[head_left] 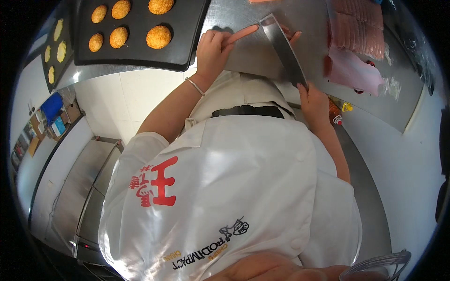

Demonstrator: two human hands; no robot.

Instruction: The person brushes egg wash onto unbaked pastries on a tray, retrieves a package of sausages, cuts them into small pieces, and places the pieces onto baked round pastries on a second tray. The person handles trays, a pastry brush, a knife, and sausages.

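My left hand (212,47) pins a pink sausage (242,33) flat on the steel surface (243,56), fingers together on its near end so it can't roll. My right hand (313,100) has its fingers clamped on the handle of a cleaver (282,47), blade angled far-left, tip by the sausage. Both forearms reach far. Tray of breaded patties (158,37) far left, sliced meat packs (358,28) far right.

Breaded patties (158,37) on a black tray (187,44)
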